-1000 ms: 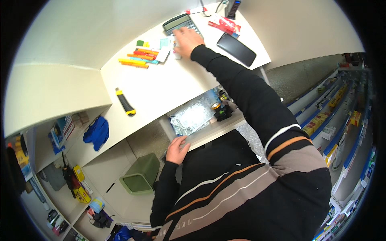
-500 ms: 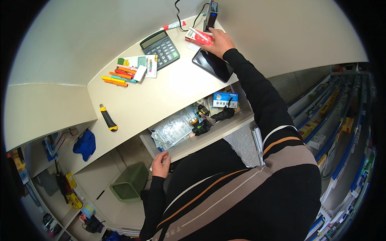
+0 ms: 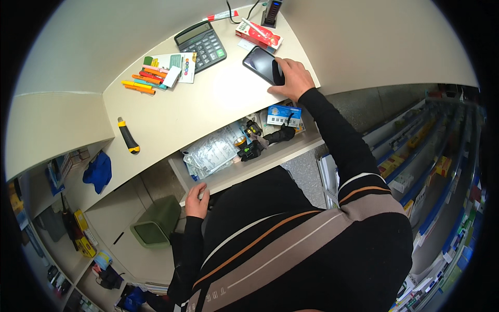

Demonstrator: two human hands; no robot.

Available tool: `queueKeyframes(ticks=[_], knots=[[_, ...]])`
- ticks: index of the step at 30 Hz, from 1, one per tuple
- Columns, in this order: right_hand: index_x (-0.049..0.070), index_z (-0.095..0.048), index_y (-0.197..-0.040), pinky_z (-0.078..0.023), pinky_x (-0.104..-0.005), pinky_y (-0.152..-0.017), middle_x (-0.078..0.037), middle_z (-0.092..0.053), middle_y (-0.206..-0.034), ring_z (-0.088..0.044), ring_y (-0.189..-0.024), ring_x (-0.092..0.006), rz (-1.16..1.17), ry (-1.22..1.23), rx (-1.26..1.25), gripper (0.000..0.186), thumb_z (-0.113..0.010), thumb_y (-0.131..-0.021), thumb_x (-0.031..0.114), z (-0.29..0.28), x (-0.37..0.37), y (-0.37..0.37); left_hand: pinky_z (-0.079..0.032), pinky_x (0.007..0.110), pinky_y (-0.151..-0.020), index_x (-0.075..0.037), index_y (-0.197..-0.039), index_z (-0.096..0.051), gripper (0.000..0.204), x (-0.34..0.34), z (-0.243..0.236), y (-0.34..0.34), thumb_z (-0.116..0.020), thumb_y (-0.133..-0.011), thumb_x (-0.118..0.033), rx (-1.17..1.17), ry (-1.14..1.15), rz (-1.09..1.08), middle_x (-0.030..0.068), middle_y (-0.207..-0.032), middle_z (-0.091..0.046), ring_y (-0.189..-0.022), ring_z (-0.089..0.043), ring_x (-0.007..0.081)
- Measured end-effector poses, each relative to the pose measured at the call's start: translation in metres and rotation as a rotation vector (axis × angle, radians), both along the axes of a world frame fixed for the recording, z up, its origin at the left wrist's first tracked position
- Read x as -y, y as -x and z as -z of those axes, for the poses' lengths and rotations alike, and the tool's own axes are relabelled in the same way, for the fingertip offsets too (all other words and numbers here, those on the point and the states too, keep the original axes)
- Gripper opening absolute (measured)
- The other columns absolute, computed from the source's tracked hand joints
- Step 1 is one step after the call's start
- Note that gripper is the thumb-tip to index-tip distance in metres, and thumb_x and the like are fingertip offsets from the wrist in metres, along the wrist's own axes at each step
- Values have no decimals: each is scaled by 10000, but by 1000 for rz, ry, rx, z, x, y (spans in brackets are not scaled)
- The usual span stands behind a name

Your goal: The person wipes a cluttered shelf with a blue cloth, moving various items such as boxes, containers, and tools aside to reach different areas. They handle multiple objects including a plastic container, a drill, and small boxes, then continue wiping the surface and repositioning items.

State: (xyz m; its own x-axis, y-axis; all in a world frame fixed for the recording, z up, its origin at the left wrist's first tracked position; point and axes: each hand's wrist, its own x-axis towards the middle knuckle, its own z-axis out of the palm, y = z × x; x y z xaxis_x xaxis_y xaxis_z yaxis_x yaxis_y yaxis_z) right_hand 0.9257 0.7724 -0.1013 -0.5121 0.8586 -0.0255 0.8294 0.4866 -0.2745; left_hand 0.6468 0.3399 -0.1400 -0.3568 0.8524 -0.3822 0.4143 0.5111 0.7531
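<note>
At the desk's right side, my right hand (image 3: 294, 79) is closed about the near end of a dark smartphone (image 3: 260, 61), fingers on its far edge and thumb on its near edge. The phone lies screen up on the desk (image 3: 171, 117). Beyond it is a red and white box (image 3: 255, 36) with a white pen-like stick (image 3: 252, 26) on top. My left hand (image 3: 197, 201) is down by the front edge of the open drawer (image 3: 236, 175), fingers loosely bent and apart with nothing visible in them. Inside the drawer are clear plastic packets (image 3: 214, 151), a headlamp (image 3: 251, 150) and a blue-white box (image 3: 284, 116).
A calculator (image 3: 201, 47), several markers (image 3: 143, 80) beside cards, and a yellow-black utility knife (image 3: 128, 136) lie on the desk. A black charging hub (image 3: 271, 14) stands at the back. Below left is a green bin (image 3: 156, 222); stocked shelves (image 3: 431, 161) line the right.
My right hand has left the red and white box and come nearer, onto the smartphone. The box stays on the desk. My left hand remains by the drawer front; the whole view has shifted slightly.
</note>
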Motion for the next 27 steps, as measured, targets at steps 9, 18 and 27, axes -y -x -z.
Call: queueKeyframes(ticks=[9,18,27], knots=[[52,-531,-1402,-474,-458,-1025,-188,-569,-1349,-554,-1212,-386,-86,-102,31,769,-816,-748,338,-8,2,-14,-536,365,-879,7,-1163,-681,275,-5,-4,3,-685,-913,-107,33,11,-44,155,-1050,-693,-1002,-696,279],[37,-607,-1318,-519,-459,-969,-186,-661,-1225,-640,-1124,-380,-298,-7,-338,532,-691,-896,351,-17,-70,187,-534,387,-888,-1,-1181,-680,285,-2,-23,0,-666,-929,-134,3,-19,-80,158,-1112,-687,-1034,-681,303],[-23,-583,-1326,-532,-470,-971,-252,-633,-1227,-636,-1144,-389,-357,93,31,845,-719,-813,635,-20,-23,357,-533,349,-900,2,-1167,-681,252,14,-44,-12,-670,-928,-75,-17,-105,-262,145,-1111,-699,-1027,-697,271]])
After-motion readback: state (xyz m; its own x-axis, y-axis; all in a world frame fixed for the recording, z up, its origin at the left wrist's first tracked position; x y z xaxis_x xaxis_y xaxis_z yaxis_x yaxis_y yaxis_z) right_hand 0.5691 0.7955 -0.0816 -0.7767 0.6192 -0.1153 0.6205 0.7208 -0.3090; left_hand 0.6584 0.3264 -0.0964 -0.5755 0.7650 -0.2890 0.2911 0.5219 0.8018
